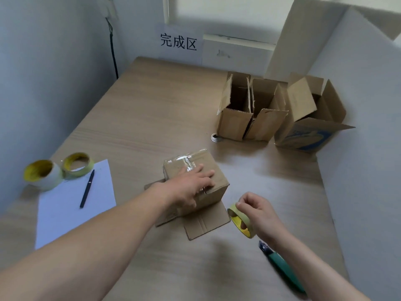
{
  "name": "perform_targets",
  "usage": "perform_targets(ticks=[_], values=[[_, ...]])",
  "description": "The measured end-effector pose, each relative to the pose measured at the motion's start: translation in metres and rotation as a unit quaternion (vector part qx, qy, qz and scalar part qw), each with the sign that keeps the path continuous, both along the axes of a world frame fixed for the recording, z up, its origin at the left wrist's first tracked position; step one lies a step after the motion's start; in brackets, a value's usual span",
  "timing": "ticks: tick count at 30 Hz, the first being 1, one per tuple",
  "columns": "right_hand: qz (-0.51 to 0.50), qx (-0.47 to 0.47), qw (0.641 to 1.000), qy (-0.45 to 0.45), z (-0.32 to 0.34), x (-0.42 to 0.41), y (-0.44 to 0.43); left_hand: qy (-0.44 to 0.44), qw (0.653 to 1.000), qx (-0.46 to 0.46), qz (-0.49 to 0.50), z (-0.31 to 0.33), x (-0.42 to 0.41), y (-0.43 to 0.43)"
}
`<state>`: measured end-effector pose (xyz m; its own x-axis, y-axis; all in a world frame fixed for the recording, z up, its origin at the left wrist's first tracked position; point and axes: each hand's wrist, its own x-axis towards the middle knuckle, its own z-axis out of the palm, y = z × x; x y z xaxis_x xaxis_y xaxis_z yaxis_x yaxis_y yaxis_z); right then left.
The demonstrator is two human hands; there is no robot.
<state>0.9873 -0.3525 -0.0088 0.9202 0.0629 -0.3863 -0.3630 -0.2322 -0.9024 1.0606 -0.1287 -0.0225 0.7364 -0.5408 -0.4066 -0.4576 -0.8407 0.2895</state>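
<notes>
Pale walls [54,72] are closing in on three sides of a wood-grain table [152,109], which is filling most of the view. At the back right a tall cardboard sheet [303,35] is leaning against the wall. Below it, two open cartons [235,124] are standing side by side with their flaps up, and a printed carton [303,137] is sitting just to their right, also open. It is showing a blue design whose lettering is too blurred to read. On the back wall a white sign [178,42] is reading 完成区 in black characters.

Near the left edge a sheet of white paper [71,205] is lying flat. In the middle of the table the small box [219,181] is standing with its lower flaps [206,224] spreading out flat on the wood, and clear tape is glinting across its top.

The left hand [191,187] is pressing down on that top, fingers straight and spread, thumb dropping over the near side. The right hand [258,211] is hovering just right of the box, apart from it. Its fingers are curling through the core of a yellow-green tape roll [240,224], and thumb and forefinger are pinching the rim.

Two spare rolls [42,174] are resting at the paper's far corner. A green-handled cutter [282,268] is lying under the right forearm, and a dark pen [87,190] is lying on the paper.
</notes>
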Motion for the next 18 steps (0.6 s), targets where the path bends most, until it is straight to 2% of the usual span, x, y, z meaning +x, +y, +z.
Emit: perform_targets(ticks=[1, 3, 5, 7, 9, 11, 18], values=[[0.025, 0.001, 1.0, 0.007, 0.002, 0.0, 0.0, 0.001, 0.999, -0.042, 0.022, 0.002, -0.002, 0.0], [0.07, -0.004, 0.997, 0.011, 0.004, -0.001, 0.002, -0.003, 0.974, -0.202, 0.107, 0.005, -0.019, -0.004], [0.103, -0.014, 0.995, 0.01, 0.002, 0.0, 0.004, 0.0, 0.908, -0.365, 0.207, 0.006, -0.044, -0.012], [0.127, -0.022, 0.992, 0.012, -0.002, 0.0, 0.007, 0.043, 0.841, -0.45, 0.297, 0.006, -0.068, -0.02], [0.153, -0.031, 0.988, 0.012, -0.004, 0.001, 0.011, 0.085, 0.806, -0.471, 0.347, 0.004, -0.084, -0.026], [0.181, -0.052, 0.982, 0.013, -0.002, 0.001, 0.015, 0.104, 0.791, -0.474, 0.372, 0.001, -0.094, -0.03], [0.235, -0.068, 0.969, 0.018, 0.006, -0.002, 0.024, 0.042, 0.76, -0.46, 0.457, -0.011, -0.111, -0.031]])
